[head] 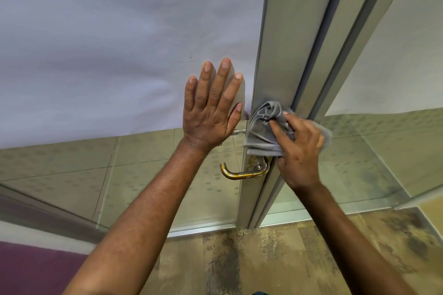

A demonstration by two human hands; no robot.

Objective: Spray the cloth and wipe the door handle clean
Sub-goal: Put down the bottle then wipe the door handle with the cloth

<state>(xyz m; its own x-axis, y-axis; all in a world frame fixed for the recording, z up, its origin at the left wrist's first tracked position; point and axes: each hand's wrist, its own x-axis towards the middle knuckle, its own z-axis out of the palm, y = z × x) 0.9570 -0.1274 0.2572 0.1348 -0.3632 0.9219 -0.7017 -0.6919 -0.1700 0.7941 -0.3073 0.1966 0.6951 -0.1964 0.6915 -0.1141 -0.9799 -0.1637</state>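
Observation:
A curved metal door handle (242, 173) with a brassy, worn finish sticks out to the left from the aluminium door frame (280, 60). My right hand (299, 151) grips a bunched grey cloth (263, 127) and presses it against the frame just above the handle. My left hand (211, 108) lies flat, fingers spread, on the frosted glass door panel (119, 43), left of the frame. A second handle (238, 131) on the far side shows faintly through the glass beside my left thumb. No spray bottle is in view.
The lower glass (143, 163) is clear with a dotted pattern. A second glass panel (395, 67) stands to the right of the frame. Mottled brown carpet (263, 258) covers the floor below, with a purple surface (36, 268) at the bottom left.

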